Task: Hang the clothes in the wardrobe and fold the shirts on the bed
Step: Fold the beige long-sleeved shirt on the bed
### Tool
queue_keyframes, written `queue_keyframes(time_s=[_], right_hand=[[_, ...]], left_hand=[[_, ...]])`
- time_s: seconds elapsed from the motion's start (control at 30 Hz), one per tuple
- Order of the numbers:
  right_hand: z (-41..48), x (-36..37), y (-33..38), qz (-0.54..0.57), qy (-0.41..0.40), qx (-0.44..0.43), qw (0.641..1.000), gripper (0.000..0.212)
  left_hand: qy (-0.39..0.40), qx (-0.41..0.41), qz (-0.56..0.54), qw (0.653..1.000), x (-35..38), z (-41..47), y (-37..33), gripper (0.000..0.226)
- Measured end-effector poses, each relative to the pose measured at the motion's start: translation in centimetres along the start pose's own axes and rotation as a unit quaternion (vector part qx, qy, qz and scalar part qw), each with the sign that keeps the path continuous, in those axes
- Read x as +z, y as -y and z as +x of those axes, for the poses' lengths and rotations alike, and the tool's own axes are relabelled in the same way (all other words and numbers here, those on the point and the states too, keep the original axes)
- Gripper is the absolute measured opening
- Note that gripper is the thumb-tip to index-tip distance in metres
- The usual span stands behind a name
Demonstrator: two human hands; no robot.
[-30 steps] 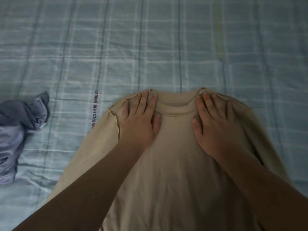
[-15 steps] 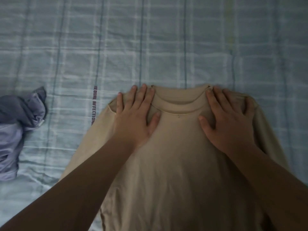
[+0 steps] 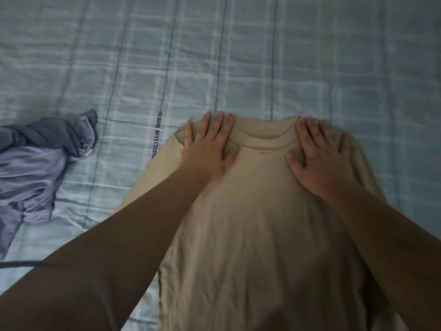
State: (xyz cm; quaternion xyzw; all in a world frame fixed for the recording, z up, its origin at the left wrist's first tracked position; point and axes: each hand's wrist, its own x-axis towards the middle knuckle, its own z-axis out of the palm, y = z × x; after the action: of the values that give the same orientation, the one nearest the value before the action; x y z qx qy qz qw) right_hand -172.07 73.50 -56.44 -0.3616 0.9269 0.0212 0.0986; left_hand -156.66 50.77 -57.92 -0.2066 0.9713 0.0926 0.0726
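Pressing flat left hand and right hand beside the shirt collar, fingers straight; uneven pushing could bunch fabric.

Left hand and right hand press flat on beige shirt on bed.

Beige knit-cloth shirt: matt, soft, faintly creased. Pale blue checked cotton bedsheet: matt, wrinkled. Crumpled lavender-grey cloth garment, left of frame: slight sheen.
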Motion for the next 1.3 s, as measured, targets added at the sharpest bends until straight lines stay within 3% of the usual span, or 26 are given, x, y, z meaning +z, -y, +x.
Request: queue_keyframes(time_s=[0.23, 0.5, 0.6, 0.8, 1.0, 1.1, 1.2, 1.3], right_hand=[[-5.1, -3.5, 2.2, 0.012, -0.031, -0.040, 0.999, 0.069], [-22.3, 0.2, 6.5, 0.067, -0.091, -0.083, 0.990, 0.057], [-29.6, 2.3, 7.0, 0.098, -0.056, -0.069, 0.991, 0.059], [-41.2, 5.3, 6.5, 0.093, 0.050, 0.014, 0.994, 0.066], [-43.5, 6.4, 6.8, 0.073, 0.100, 0.026, 0.992, 0.067], [-43.3, 4.8, 6.8, 0.150, 0.065, 0.057, 0.985, 0.059], [-44.4, 3.2, 5.3, 0.263, -0.060, 0.185, 0.945, 0.041], [-45.5, 2.8, 3.2, 0.334, -0.048, 0.351, 0.873, 0.040]], left_hand=[[-0.011, 0.010, -0.037, 0.999, -3.6, -5.0, -1.5, 0.066], [-0.019, 0.022, -0.070, 0.997, -1.3, -20.8, -5.2, 0.063], [0.012, 0.021, -0.108, 0.994, 1.2, -28.4, -6.3, 0.062], [0.052, 0.008, -0.044, 0.998, 5.5, -40.1, -6.3, 0.059], [0.080, 0.001, -0.020, 0.997, 5.6, -41.5, -6.4, 0.059], [0.045, -0.011, -0.117, 0.992, 4.4, -41.9, -6.4, 0.055], [-0.021, -0.169, -0.298, 0.939, 3.1, -43.3, -5.9, 0.051], [0.011, -0.398, -0.408, 0.821, 1.9, -43.7, -5.1, 0.043]])
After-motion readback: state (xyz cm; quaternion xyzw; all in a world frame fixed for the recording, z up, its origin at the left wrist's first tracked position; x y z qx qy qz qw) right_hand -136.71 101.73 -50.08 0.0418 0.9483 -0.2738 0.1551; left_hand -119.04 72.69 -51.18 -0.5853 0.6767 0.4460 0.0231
